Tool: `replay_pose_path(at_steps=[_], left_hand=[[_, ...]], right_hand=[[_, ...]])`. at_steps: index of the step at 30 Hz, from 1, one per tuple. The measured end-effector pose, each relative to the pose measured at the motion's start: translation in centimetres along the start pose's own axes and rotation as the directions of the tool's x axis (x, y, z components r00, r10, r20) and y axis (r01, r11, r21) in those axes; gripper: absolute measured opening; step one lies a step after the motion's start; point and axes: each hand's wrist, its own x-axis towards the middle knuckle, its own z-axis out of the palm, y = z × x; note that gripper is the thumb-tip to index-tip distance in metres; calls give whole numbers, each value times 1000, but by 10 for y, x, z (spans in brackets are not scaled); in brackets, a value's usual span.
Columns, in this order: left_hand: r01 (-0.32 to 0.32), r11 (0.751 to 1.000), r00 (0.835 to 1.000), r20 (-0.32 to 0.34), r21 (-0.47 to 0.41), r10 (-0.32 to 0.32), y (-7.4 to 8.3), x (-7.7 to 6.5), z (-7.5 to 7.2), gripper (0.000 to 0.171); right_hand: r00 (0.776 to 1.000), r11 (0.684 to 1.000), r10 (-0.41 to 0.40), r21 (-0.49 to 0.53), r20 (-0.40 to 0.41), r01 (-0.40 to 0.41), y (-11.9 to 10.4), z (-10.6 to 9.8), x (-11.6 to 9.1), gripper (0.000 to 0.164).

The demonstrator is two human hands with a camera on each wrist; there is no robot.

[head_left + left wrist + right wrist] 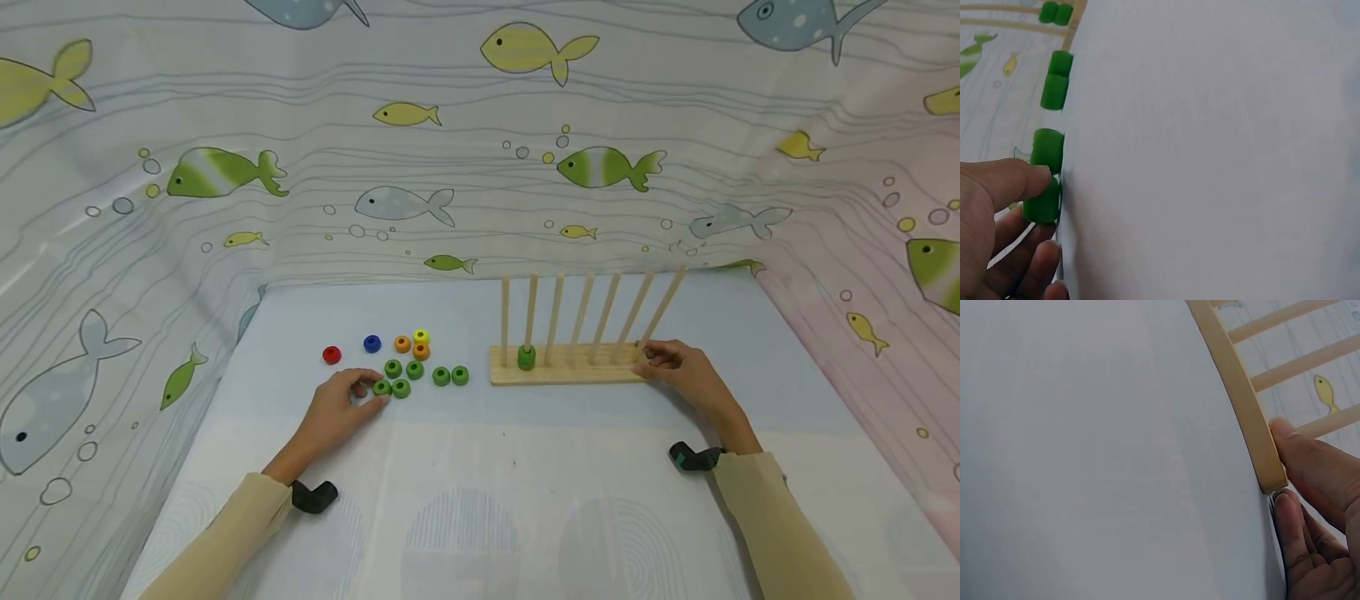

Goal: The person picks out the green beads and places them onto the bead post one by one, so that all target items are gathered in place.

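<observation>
My left hand (341,410) pinches a green bead (382,387) between thumb and fingers, low on the table. Another green bead (1047,150) sits right beside it in the left wrist view, close to the thumb tip. At the right, my right hand (681,372) grips the end of a wooden peg rack (570,375), its thumb (1291,434) on the base near the last peg. Several upright pegs rise from that base. Two green beads (527,358) are stacked on the second peg from the left.
Loose beads lie left of the rack: several more green ones (441,376), a red bead (332,355), a blue bead (372,343), two orange beads (402,343) and a yellow bead (422,335). A fish-printed cloth (495,183) hangs behind and at both sides of the table (480,467).
</observation>
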Motion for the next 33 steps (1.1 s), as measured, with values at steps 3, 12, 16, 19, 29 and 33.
replay_pose_path(at_steps=[3,12,16,19,29,33], left_hand=[[0,1000,1000,0,-2,0,-2,0,-1,38],[-36,999,999,-20,-8,36,3,3,-7,37],[-53,999,998,-47,-11,52,5,4,-9,36],[-55,998,997,-49,-18,54,7,5,-10,35],[-102,994,992,-77,-38,99,11,6,-12,35],[-101,994,993,-72,-35,98,14,7,-13,35]], right_hand=[[1000,1000,4,3,1,-4,1,0,0,67],[1000,1000,-4,6,-5,4,2,-1,0,66],[1000,1000,-18,4,-16,18,3,1,1,64],[1000,1000,-18,13,-20,18,3,2,1,64],[1000,1000,0,5,-4,0,-4,0,-1,63],[1000,1000,0,15,6,-1,-23,-2,-9,59]])
